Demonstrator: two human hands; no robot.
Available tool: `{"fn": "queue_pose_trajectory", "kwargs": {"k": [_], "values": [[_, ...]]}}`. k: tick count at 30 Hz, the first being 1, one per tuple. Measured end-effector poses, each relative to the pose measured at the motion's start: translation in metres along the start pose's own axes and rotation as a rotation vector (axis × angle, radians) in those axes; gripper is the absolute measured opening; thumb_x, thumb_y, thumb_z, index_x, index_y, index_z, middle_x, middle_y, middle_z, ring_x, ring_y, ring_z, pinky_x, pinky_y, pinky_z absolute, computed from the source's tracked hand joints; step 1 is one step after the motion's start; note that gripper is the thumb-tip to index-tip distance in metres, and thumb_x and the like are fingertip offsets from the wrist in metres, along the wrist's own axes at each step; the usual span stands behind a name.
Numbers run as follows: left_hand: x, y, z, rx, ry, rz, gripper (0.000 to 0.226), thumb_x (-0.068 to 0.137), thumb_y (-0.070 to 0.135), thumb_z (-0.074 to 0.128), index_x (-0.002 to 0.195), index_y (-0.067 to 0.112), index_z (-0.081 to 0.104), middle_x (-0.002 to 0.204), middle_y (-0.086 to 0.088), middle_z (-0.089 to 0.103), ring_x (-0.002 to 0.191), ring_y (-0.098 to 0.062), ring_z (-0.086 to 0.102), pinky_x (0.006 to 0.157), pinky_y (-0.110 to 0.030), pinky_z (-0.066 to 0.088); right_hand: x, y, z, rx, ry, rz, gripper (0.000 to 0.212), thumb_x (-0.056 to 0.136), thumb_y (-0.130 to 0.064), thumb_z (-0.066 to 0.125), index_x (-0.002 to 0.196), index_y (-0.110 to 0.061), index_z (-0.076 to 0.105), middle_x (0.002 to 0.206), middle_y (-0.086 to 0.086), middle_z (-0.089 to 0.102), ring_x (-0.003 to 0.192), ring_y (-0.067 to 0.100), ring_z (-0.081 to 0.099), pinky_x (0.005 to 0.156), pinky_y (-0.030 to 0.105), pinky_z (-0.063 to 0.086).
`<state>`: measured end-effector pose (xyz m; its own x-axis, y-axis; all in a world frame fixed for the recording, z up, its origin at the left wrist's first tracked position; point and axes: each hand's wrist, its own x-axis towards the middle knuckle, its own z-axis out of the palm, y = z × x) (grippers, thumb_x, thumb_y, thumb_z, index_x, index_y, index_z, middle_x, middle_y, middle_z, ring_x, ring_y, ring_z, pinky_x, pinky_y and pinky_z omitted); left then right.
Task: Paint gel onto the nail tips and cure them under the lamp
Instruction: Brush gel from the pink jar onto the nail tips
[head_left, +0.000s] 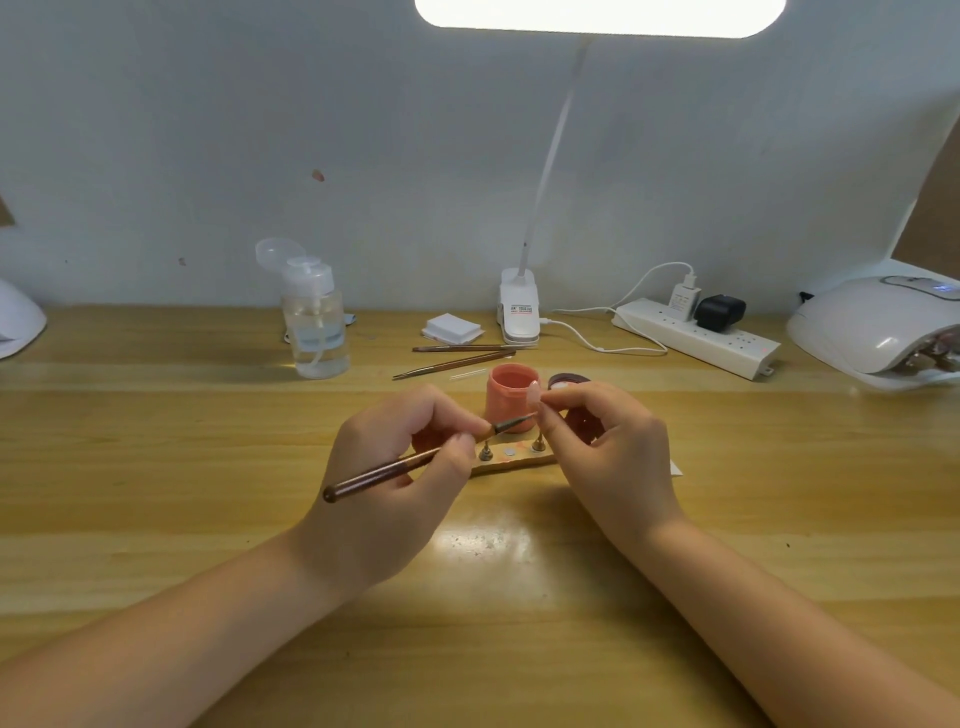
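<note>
My left hand (400, 467) grips a dark brown gel brush (415, 460) like a pen, its tip pointing right toward a small pink nail tip (533, 393). That nail tip is pinched between the thumb and fingers of my right hand (597, 447). Just behind my hands stands an open pot of coral gel (506, 389), with its dark lid (569, 381) lying to the right. Below the brush, a small wooden holder (511, 460) carries two metal pegs. The white curing lamp (878, 327) sits at the far right of the desk.
A clear pump bottle (314, 325) stands at the back left. Two spare brushes (457, 358), a stack of white pads (452, 330), the desk lamp's clip base (519, 309) and a power strip (696, 338) with cables lie along the back.
</note>
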<state>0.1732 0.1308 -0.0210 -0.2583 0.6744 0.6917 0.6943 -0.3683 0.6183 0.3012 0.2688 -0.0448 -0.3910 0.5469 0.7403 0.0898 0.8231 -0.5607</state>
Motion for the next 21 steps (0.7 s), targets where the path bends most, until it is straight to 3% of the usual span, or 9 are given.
{"fn": "queue_pose_trajectory", "kwargs": {"k": [2, 4, 7, 11, 14, 16, 18, 21], "values": [[0.004, 0.003, -0.001, -0.039, 0.028, -0.021, 0.014, 0.084, 0.028, 0.054, 0.085, 0.021, 0.067, 0.072, 0.004, 0.065, 0.067, -0.012, 0.060, 0.054, -0.014, 0.043, 0.000, 0.001, 0.000, 0.006, 0.011, 0.019, 0.011, 0.083, -0.014, 0.072, 0.090, -0.021, 0.070, 0.080, -0.005, 0.068, 0.074, 0.013, 0.062, 0.066, 0.028, 0.051], [0.016, 0.004, -0.001, -0.083, 0.086, -0.111, 0.010, 0.085, 0.023, 0.058, 0.083, 0.021, 0.067, 0.072, -0.002, 0.066, 0.061, -0.018, 0.058, 0.049, -0.025, 0.044, 0.001, 0.003, 0.001, 0.013, 0.026, 0.049, 0.008, 0.083, -0.013, 0.073, 0.089, -0.017, 0.072, 0.080, -0.002, 0.069, 0.074, 0.014, 0.063, 0.067, 0.031, 0.051], [0.048, -0.003, -0.001, -0.031, 0.123, -0.313, 0.014, 0.086, 0.013, 0.059, 0.077, 0.016, 0.069, 0.064, 0.001, 0.067, 0.061, -0.016, 0.059, 0.061, -0.036, 0.051, 0.002, 0.006, 0.001, 0.027, 0.045, 0.090, 0.007, 0.083, -0.013, 0.072, 0.088, -0.018, 0.071, 0.079, -0.002, 0.069, 0.072, 0.013, 0.062, 0.067, 0.035, 0.051], [0.096, -0.016, 0.008, 0.138, -0.077, -0.494, 0.018, 0.085, 0.012, 0.059, 0.076, 0.003, 0.070, 0.068, -0.005, 0.069, 0.071, -0.020, 0.061, 0.078, -0.046, 0.055, 0.002, 0.009, 0.002, 0.041, 0.055, 0.112, 0.003, 0.084, -0.012, 0.072, 0.087, -0.014, 0.071, 0.075, 0.000, 0.068, 0.068, 0.019, 0.061, 0.065, 0.045, 0.050], [0.117, -0.023, 0.022, 0.242, -0.224, -0.546, 0.022, 0.083, 0.014, 0.057, 0.078, -0.005, 0.069, 0.077, -0.017, 0.068, 0.073, -0.027, 0.058, 0.067, -0.036, 0.049, 0.002, 0.009, 0.003, 0.046, 0.071, 0.088, 0.002, 0.084, -0.012, 0.072, 0.086, -0.013, 0.071, 0.075, 0.001, 0.068, 0.067, 0.020, 0.061, 0.065, 0.047, 0.050], [0.122, -0.026, 0.031, 0.320, -0.290, -0.548, 0.018, 0.083, 0.014, 0.057, 0.070, 0.004, 0.064, 0.070, -0.008, 0.061, 0.067, -0.021, 0.051, 0.058, -0.027, 0.038, 0.002, 0.008, 0.003, 0.048, 0.083, 0.070, 0.003, 0.084, -0.012, 0.072, 0.085, -0.014, 0.071, 0.076, 0.001, 0.068, 0.067, 0.019, 0.060, 0.064, 0.045, 0.049], [0.125, -0.029, 0.038, 0.294, -0.308, -0.593, 0.018, 0.084, 0.014, 0.060, 0.067, 0.015, 0.057, 0.066, 0.002, 0.056, 0.062, -0.014, 0.050, 0.045, -0.019, 0.039, 0.002, 0.009, 0.003, 0.040, 0.081, 0.053, 0.004, 0.083, -0.010, 0.072, 0.085, -0.013, 0.071, 0.077, 0.002, 0.068, 0.068, 0.018, 0.060, 0.063, 0.043, 0.050], [0.127, -0.034, 0.042, 0.202, -0.274, -0.732, 0.008, 0.084, 0.013, 0.062, 0.076, 0.014, 0.060, 0.068, 0.003, 0.057, 0.057, -0.010, 0.048, 0.035, -0.014, 0.037, 0.002, 0.010, 0.003, 0.038, 0.072, 0.042, 0.002, 0.084, -0.010, 0.072, 0.086, -0.010, 0.071, 0.077, 0.004, 0.068, 0.067, 0.020, 0.060, 0.062, 0.042, 0.050]]}}
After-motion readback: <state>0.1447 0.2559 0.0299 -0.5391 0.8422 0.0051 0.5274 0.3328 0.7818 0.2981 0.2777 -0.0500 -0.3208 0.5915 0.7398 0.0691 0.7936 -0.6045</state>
